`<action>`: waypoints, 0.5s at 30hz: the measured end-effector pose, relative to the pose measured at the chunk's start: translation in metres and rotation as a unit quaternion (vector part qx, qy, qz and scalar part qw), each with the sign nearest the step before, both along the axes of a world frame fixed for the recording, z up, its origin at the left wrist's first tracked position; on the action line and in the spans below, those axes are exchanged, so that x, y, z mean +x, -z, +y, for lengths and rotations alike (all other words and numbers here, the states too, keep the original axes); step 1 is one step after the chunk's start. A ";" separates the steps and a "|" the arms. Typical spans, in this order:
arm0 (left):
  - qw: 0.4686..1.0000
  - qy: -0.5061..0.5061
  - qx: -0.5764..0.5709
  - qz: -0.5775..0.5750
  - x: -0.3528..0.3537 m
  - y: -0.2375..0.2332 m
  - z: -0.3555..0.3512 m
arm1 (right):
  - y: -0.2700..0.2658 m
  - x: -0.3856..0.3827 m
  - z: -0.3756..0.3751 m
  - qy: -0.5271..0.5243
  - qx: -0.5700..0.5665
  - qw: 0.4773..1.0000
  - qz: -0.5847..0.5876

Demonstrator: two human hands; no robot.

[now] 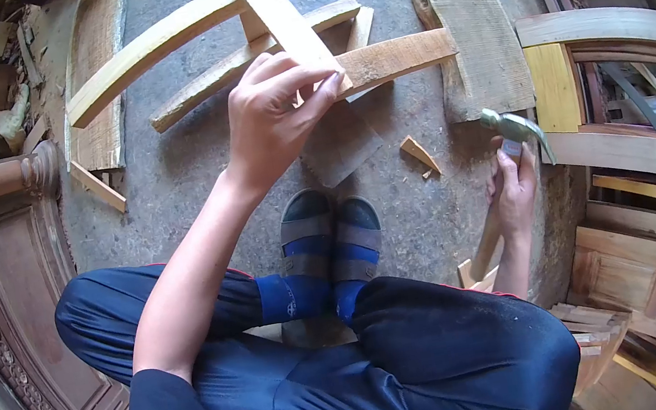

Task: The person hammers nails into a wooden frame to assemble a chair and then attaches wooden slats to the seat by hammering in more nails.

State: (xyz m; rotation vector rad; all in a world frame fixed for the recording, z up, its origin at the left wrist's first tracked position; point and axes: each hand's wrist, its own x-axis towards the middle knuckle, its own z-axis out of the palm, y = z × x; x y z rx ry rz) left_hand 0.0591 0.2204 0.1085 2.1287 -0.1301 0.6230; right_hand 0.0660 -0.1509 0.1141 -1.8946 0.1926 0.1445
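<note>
In the head view, the wooden frame (285,25) lies on the concrete floor (422,229), across the upper middle of the frame. Its long curved bar (158,52) runs from the upper left to the top, and a pale slat crosses it, reaching down to a shorter bar (403,58).

The left hand (272,119) is at the lower end of the slat, thumb and fingers drawn together in a pinch; whether something small is between them, I cannot tell. The right hand (514,188), right of centre, is wrapped around the hammer (515,126), its metal head upward and its handle slanting down to the left.

A rough board (484,51) lies at the upper right, under the end of the shorter bar. A small wood chip (420,154) sits between the frame and the hammer. Sandalled feet (333,238) rest side by side at the centre. A carved panel (28,287) is on the left, and pale wooden rails (600,29) are at the right edge.
</note>
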 end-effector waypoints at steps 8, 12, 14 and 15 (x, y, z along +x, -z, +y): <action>1.000 0.000 -0.026 -0.013 -0.002 0.003 -0.003 | -0.097 0.015 0.079 -0.255 -0.165 0.941 -0.147; 1.000 -0.005 0.008 -0.018 -0.003 0.005 -0.002 | -0.106 0.028 0.121 -0.337 -0.200 0.889 -0.236; 1.000 -0.002 -0.019 -0.019 -0.003 0.005 -0.003 | -0.105 0.033 0.132 -0.343 -0.208 0.876 -0.268; 0.999 -0.002 -0.033 -0.017 -0.004 0.006 -0.004 | -0.105 0.034 0.135 -0.348 -0.211 0.869 -0.281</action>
